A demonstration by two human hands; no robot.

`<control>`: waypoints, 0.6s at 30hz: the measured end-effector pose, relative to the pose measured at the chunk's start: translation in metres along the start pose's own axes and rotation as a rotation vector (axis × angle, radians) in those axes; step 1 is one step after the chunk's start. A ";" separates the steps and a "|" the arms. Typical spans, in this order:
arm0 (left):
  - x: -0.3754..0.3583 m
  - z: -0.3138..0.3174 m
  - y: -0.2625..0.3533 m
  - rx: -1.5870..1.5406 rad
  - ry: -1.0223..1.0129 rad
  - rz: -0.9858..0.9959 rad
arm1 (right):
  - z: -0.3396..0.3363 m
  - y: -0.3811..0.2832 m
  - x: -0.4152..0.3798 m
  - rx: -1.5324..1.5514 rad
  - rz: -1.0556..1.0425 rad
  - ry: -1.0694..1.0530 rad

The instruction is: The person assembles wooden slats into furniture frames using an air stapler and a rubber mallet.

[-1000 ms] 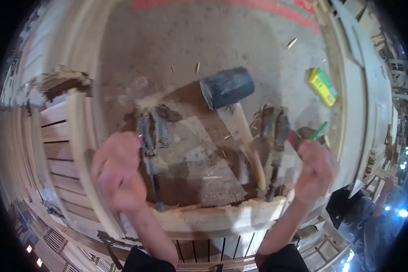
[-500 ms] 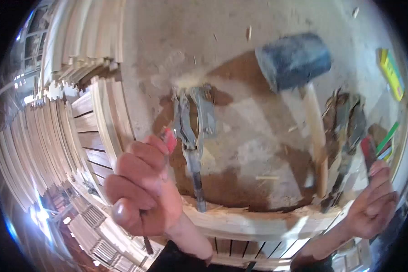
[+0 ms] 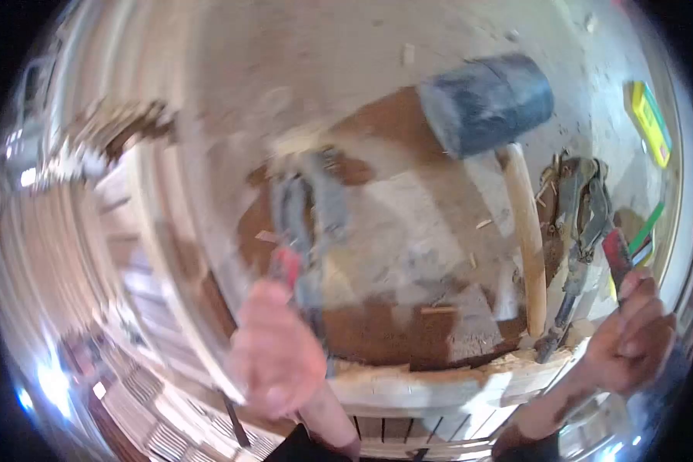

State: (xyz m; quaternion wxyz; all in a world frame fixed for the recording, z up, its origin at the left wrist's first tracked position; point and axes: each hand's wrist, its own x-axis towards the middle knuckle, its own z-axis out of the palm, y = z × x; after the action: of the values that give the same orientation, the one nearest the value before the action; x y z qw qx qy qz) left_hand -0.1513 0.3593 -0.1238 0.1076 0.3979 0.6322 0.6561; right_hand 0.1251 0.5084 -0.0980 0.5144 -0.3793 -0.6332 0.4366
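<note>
My left hand (image 3: pixel 277 350), blurred by motion, is closed around a red-ended handle (image 3: pixel 285 266) that sticks up past the fingers. On the right, my right hand (image 3: pixel 631 339) grips a second red-ended handle (image 3: pixel 617 258), dark at its lower end. Behind the left hand lies a grey metal clamp-like fitting (image 3: pixel 309 200). A similar metal fitting (image 3: pixel 584 200) with a dark rod lies just left of my right hand. Whether either handle joins a fitting cannot be seen.
A mallet with a dark head (image 3: pixel 489 104) and wooden handle (image 3: pixel 527 239) lies on the work surface (image 3: pixel 377 46). A yellow and green packet (image 3: pixel 651 123) is at the right. Stacked wooden slats (image 3: pixel 46 254) fill the left. A wooden rail (image 3: pixel 431 385) runs along the near edge.
My left hand has moved right and slightly down, with its red-ended handle. My right hand stays nearly in place on its handle. The whole view has shifted slightly.
</note>
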 end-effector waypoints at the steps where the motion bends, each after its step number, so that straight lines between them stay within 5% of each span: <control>1: -0.005 -0.003 0.001 -0.116 0.004 -0.028 | -0.005 0.001 0.002 0.056 0.017 -0.011; 4: 0.003 -0.008 -0.001 -0.269 -0.098 -0.061 | 0.002 0.005 -0.007 -0.520 -0.023 0.173; 7: 0.015 -0.015 0.017 -0.245 -0.182 -0.112 | -0.023 0.018 -0.016 -0.417 0.103 0.082; 9: 0.012 -0.018 0.018 -0.254 -0.155 -0.105 | -0.049 0.046 -0.021 -0.932 -0.220 0.098; 15: 0.005 -0.008 0.001 -0.365 -0.040 -0.065 | -0.029 0.066 -0.027 -0.279 -0.626 -0.115; 18: 0.002 -0.014 0.016 -0.219 -0.091 -0.080 | -0.021 0.016 -0.031 -0.257 -0.055 -0.099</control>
State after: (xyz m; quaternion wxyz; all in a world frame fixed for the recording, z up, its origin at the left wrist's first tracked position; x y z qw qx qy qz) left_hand -0.1556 0.3474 -0.1067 0.2049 0.3875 0.5668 0.6976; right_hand 0.1522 0.4889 -0.1213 0.4417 -0.4026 -0.7184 0.3559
